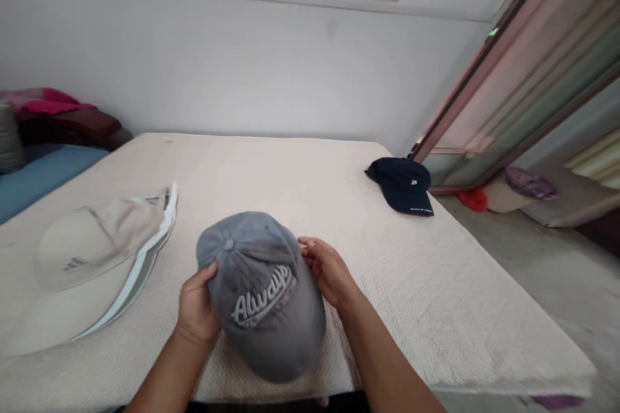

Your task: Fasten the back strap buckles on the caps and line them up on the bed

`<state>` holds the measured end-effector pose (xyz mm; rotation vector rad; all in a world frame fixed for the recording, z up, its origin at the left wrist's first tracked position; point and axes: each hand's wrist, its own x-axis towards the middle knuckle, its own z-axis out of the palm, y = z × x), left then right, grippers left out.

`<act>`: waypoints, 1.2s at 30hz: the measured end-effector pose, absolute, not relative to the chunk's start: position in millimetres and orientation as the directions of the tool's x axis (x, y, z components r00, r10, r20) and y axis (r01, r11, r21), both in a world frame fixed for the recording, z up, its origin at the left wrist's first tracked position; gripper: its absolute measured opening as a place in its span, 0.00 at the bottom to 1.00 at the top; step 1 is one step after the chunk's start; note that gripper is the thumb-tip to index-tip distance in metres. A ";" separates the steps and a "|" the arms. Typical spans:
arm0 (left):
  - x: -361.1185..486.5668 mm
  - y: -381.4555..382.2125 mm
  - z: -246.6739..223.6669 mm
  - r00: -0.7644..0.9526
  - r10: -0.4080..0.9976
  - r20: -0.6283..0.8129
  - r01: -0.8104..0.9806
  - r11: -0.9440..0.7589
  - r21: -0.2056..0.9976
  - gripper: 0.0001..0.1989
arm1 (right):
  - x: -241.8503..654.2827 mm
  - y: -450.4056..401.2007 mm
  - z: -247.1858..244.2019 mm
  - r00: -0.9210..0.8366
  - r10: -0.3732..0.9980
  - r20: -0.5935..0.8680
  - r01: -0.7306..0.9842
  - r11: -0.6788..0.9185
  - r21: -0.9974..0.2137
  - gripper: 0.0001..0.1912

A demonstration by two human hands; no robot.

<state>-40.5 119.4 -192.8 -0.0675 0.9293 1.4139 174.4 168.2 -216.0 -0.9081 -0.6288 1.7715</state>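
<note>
Apparently at the handling step: supporting grey cloth baseball cap with raised white lettering [264, 287] over near edge of cream textured cover [290, 174]. With left hand [197, 308], clamping crown's side under thumb, other fingers hidden. With right hand [329, 271], fingers half-curled at opposite side; cannot tell whether gripping. Next, probably secure both sides evenly.

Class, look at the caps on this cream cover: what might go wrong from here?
1. The gray cap might slip: the left hand holds one side, but the right hand's grip is unclear.
2. The navy cap lies near the right edge of the cream cover and could fall if bumped.
3. The stacked caps could slide apart if nudged.
</note>
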 end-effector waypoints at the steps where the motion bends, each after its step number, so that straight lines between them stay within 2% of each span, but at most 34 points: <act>1: -44.4 122.1 -190.9 -0.171 0.796 -0.581 -0.861 0.167 0.481 0.18 | 175.3 167.0 -216.7 -0.248 0.921 -0.300 -0.500 -0.387 -0.775 0.12; 4: -56.5 127.7 -188.3 -0.249 0.800 -0.546 -0.865 0.069 0.497 0.20 | 179.5 162.5 -217.6 -0.406 0.855 -0.323 -0.410 -0.486 -0.772 0.14; 7: -65.2 130.2 -189.0 -0.295 0.816 -0.497 -0.843 0.023 0.537 0.21 | 182.7 159.0 -217.7 -0.551 0.777 -0.306 -0.413 -0.572 -0.709 0.14; 11: -64.1 131.4 -189.3 -0.261 0.826 -0.499 -0.842 0.058 0.537 0.20 | 181.8 159.1 -219.6 -0.588 0.751 -0.300 -0.466 -0.618 -0.633 0.15; 17: -49.2 136.4 -200.1 -0.123 0.863 -0.490 -0.862 0.152 0.483 0.14 | 188.6 168.6 -220.5 -0.452 0.858 -0.244 -0.612 -0.498 -0.614 0.12; 26: -27.5 135.7 -218.4 0.007 0.877 -0.481 -0.737 0.330 0.590 0.09 | 219.6 178.2 -224.2 -0.306 0.933 -0.192 -0.651 -0.352 -0.673 0.15; 31: -24.5 134.4 -221.1 0.016 0.853 -0.522 -0.681 0.392 0.618 0.09 | 225.8 180.1 -225.3 -0.229 0.952 -0.201 -0.669 -0.304 -0.679 0.15; 36: -25.2 133.1 -221.0 0.013 0.839 -0.543 -0.635 0.427 0.644 0.09 | 229.9 200.5 -211.3 -0.093 0.989 -0.112 -0.709 -0.145 -0.690 0.13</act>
